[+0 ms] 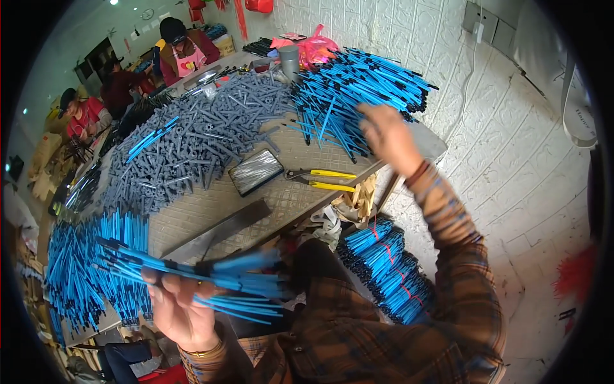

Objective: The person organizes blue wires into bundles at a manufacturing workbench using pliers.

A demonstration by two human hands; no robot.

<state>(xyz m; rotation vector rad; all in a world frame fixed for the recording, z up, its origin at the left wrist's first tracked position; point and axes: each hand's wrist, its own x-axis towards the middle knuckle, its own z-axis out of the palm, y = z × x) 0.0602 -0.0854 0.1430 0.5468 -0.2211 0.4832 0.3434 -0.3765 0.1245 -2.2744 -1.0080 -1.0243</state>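
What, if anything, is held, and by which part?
The left hand grips blue sticks near their middle; whether the right hand, at the stick pile, holds any is unclear.

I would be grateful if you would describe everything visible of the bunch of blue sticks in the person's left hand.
The bunch of blue sticks is a loose bundle of thin, straight rods, plastic-looking, bright blue with black sections. The left hand grips it below the table's dark metal bar in the picture. It runs roughly sideways, its right end spread into separate clusters, partly motion-blurred. Its left end overlaps a pile of similar sticks; contact there is unclear.
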